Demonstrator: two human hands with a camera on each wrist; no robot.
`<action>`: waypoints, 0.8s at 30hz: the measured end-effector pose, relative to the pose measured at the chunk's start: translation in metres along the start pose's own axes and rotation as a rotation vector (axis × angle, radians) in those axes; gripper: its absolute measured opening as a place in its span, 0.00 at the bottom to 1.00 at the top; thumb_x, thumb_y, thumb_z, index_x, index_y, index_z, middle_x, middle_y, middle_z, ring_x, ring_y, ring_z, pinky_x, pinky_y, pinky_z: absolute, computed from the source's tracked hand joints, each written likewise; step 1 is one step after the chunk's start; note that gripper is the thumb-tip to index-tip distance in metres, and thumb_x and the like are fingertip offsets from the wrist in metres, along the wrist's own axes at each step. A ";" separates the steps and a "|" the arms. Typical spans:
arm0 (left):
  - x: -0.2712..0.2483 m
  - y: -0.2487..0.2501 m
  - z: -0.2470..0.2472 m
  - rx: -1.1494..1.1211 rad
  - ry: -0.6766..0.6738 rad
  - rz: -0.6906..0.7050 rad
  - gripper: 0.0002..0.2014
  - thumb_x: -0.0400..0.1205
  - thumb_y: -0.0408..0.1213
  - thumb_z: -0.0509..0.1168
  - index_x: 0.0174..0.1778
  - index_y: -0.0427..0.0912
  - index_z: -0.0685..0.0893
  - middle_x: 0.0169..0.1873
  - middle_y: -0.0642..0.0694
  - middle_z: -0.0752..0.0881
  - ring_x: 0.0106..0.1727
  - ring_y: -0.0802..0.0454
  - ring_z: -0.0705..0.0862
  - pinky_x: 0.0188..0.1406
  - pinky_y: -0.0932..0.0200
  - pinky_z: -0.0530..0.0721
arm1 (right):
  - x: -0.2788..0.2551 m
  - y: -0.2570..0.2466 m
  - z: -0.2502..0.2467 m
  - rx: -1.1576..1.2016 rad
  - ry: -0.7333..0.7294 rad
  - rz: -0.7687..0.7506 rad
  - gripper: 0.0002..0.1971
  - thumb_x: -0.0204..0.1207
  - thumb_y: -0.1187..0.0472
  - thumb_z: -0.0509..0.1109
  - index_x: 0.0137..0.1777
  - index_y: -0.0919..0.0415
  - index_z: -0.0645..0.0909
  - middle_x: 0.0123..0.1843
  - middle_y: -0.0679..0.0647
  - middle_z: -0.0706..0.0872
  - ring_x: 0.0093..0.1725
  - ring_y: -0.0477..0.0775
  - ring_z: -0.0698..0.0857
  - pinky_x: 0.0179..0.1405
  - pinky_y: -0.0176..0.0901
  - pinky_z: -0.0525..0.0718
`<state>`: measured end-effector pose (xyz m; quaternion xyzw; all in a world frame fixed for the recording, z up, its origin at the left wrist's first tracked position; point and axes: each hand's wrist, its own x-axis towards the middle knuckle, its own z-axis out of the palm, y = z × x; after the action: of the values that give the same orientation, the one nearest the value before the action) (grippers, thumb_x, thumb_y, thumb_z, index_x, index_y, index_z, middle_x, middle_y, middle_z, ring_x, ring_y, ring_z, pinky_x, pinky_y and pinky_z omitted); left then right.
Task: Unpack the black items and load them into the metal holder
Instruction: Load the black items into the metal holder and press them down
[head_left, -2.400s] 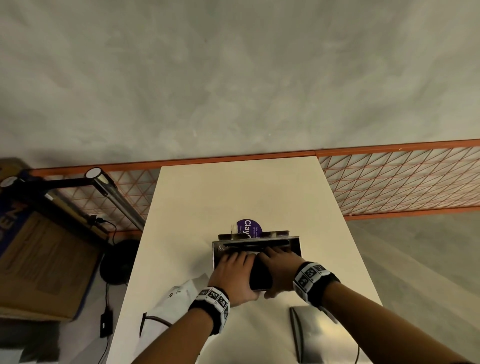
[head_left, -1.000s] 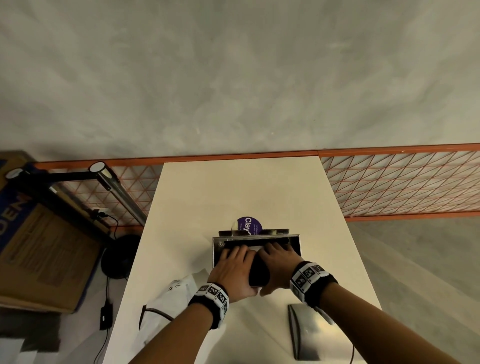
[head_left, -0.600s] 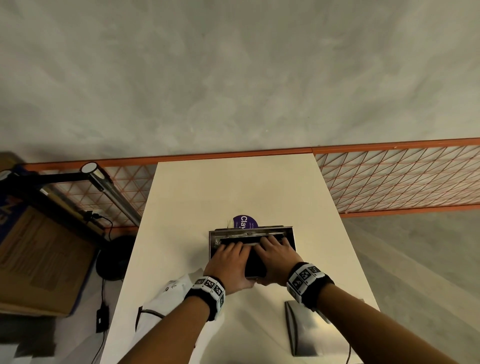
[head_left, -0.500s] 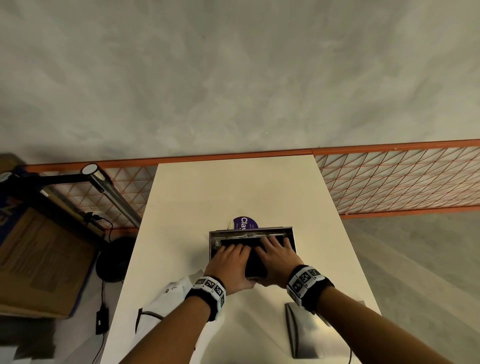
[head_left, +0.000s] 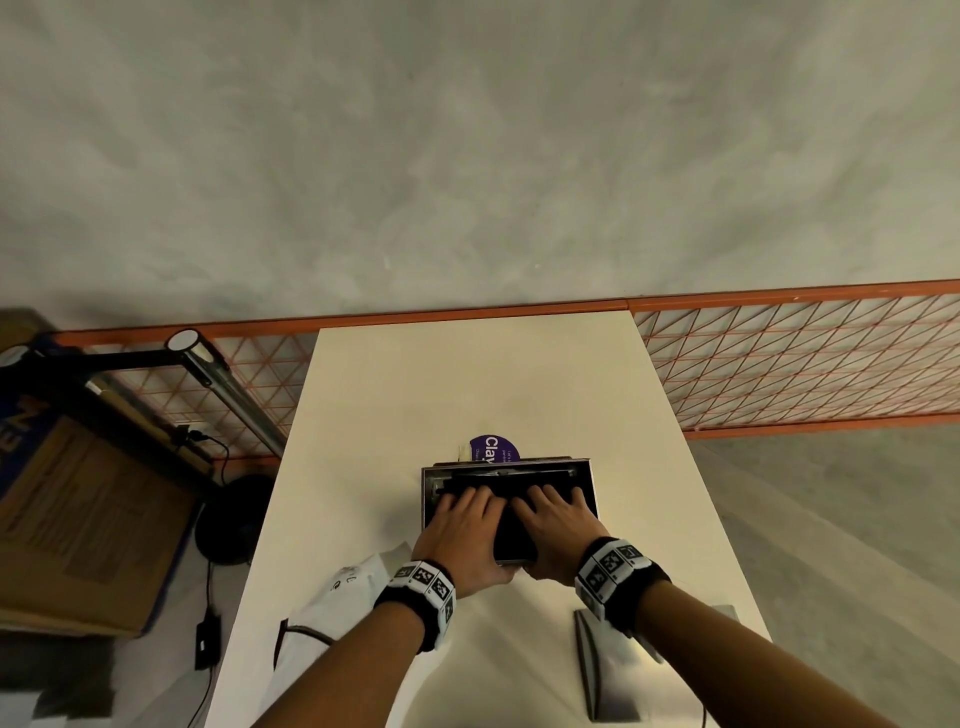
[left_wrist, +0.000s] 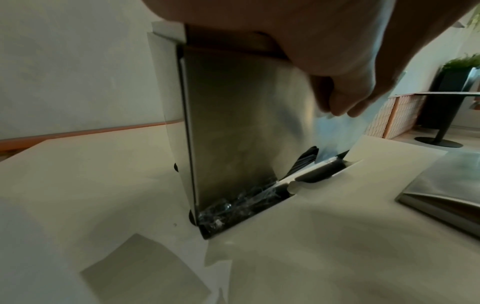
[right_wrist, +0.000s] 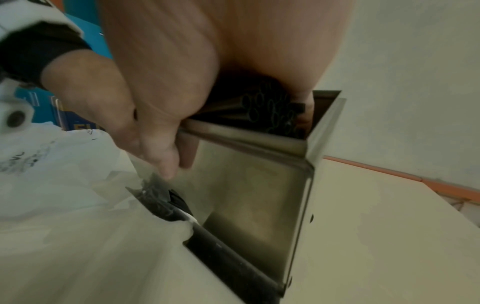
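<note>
- Both forearms reach forward side by side, each wrist wearing a black band with white square markers.
- The left hand lies palm down, fingers stretched forward and slightly spread, thumb tucked under on the near side.
- The right hand lies just beside it, palm down, fingers extended forward.
- The two hands nearly touch at the thumbs.

Head view looks down; both wrist views closely face the metal holder.
</note>
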<state>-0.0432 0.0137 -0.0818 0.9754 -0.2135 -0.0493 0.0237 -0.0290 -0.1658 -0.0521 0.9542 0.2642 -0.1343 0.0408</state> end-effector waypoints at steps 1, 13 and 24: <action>-0.001 0.000 0.000 0.013 0.009 0.000 0.40 0.69 0.72 0.59 0.72 0.50 0.73 0.67 0.51 0.78 0.68 0.48 0.75 0.69 0.47 0.72 | -0.002 0.000 0.001 -0.005 0.012 -0.007 0.38 0.62 0.42 0.76 0.72 0.54 0.70 0.65 0.56 0.78 0.62 0.61 0.78 0.58 0.63 0.76; -0.011 0.007 0.008 0.013 -0.025 -0.001 0.35 0.72 0.68 0.60 0.69 0.48 0.75 0.63 0.49 0.81 0.64 0.47 0.80 0.66 0.49 0.75 | -0.010 -0.003 0.015 0.005 0.097 -0.062 0.34 0.50 0.38 0.77 0.56 0.53 0.76 0.50 0.53 0.82 0.48 0.59 0.82 0.42 0.58 0.82; -0.005 0.007 0.006 -0.056 -0.058 -0.023 0.42 0.72 0.68 0.63 0.79 0.49 0.68 0.76 0.51 0.75 0.75 0.48 0.75 0.75 0.48 0.71 | -0.010 -0.008 0.009 -0.046 0.036 0.007 0.43 0.51 0.41 0.80 0.69 0.55 0.78 0.63 0.57 0.79 0.59 0.63 0.79 0.52 0.68 0.80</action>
<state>-0.0509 0.0092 -0.0869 0.9749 -0.2016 -0.0840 0.0443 -0.0433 -0.1654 -0.0582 0.9562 0.2646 -0.1107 0.0586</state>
